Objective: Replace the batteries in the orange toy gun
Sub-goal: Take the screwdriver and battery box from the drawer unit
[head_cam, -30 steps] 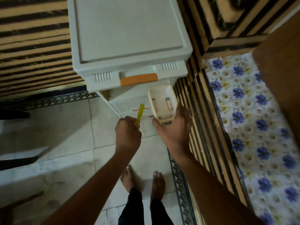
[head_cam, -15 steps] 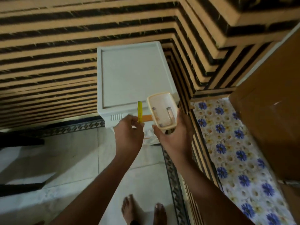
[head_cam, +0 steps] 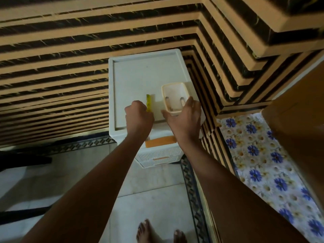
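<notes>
Left hand [head_cam: 139,114] gripping a slim yellow plastic tool [head_cam: 148,103], right hand [head_cam: 184,114] holding a cream rectangular plastic tub [head_cam: 173,97] at three o'clock of it, both hovering over a white plastic drawer cabinet [head_cam: 136,79].

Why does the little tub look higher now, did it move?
Yes. The tub in the right hand went up: earlier it hung in front of the drawer unit's orange handle, now it is over the unit's top.

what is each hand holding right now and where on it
The left hand grips a yellow tool by its lower end. The right hand holds a small cream tray by its near end.
</notes>
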